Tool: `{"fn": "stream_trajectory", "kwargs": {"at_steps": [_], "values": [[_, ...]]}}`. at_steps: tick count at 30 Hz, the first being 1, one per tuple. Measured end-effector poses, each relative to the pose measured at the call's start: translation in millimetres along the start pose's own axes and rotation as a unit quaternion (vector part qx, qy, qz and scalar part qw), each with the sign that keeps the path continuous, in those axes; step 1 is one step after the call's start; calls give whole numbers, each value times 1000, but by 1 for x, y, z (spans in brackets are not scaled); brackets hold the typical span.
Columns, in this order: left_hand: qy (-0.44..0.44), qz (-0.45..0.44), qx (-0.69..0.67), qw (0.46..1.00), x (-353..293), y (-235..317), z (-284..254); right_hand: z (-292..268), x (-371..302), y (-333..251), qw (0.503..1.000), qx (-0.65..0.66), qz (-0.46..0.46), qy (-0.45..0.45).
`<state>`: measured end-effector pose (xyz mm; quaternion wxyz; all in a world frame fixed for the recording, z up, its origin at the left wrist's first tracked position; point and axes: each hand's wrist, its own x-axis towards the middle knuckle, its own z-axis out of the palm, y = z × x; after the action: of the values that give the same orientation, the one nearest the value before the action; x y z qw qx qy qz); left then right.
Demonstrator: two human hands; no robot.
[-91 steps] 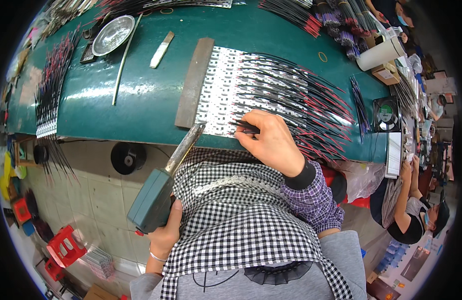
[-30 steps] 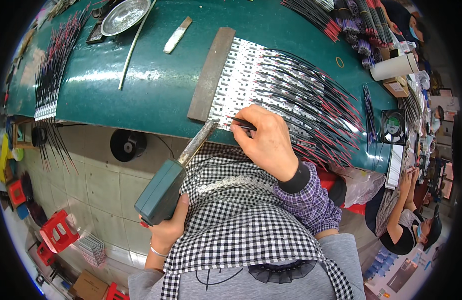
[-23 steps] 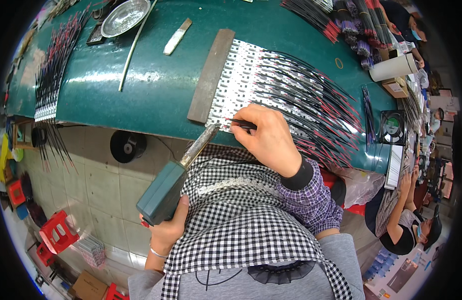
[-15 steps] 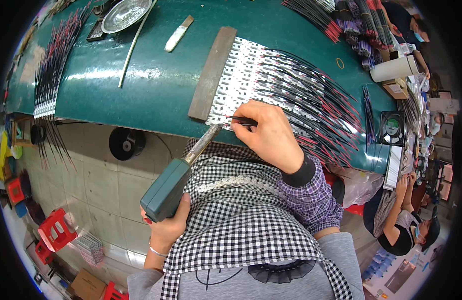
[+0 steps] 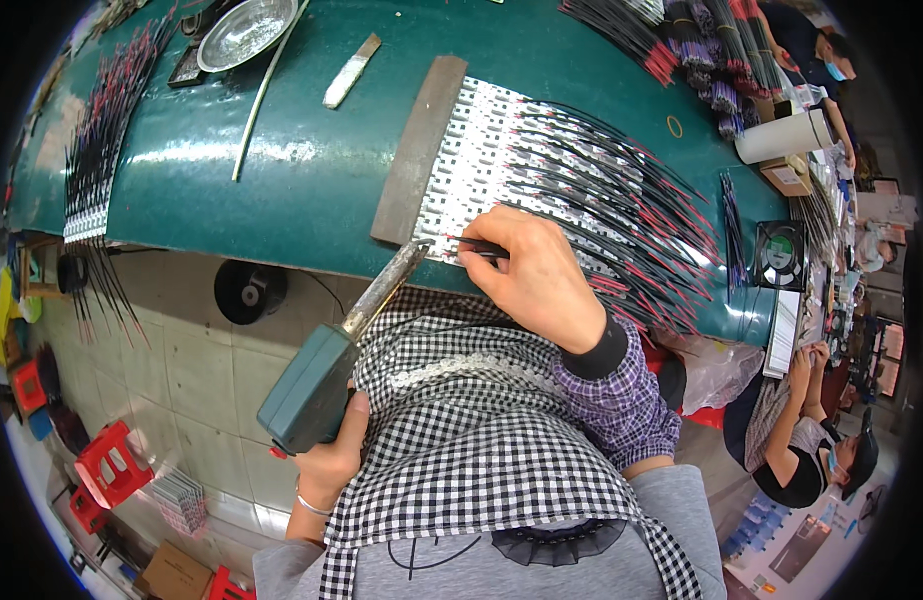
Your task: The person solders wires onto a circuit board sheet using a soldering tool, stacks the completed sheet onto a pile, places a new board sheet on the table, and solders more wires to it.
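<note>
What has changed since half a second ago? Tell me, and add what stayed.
The left hand has drawn the green tool leftward, its tip now farther from the right hand. Nothing was let go: the right hand still pinches black wires over the white boards, and the grey bar stays along their left edge.

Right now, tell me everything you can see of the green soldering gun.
The soldering gun has a boxy, dark green, plastic-looking body with a small red part at its rear end, and a worn-looking metal barrel ending in a dark tip. The left hand grips it, hiding most of the handle. It slants up to the right, its tip at the near left corner of the white panel; whether they touch I cannot tell.
</note>
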<state>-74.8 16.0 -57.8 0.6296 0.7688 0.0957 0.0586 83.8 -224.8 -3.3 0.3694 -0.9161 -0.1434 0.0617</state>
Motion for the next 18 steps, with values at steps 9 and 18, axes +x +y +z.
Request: {"fn": "stream_trajectory", "kwargs": {"at_steps": [9, 18], "values": [[-2, 30, 2, 1000, 13, 11, 4, -3, -8, -3, 993, 55, -47, 88], [-14, 23, 28, 999, 13, 12, 6, 7, -4, 5, 993, 87, 11, 81]]}}
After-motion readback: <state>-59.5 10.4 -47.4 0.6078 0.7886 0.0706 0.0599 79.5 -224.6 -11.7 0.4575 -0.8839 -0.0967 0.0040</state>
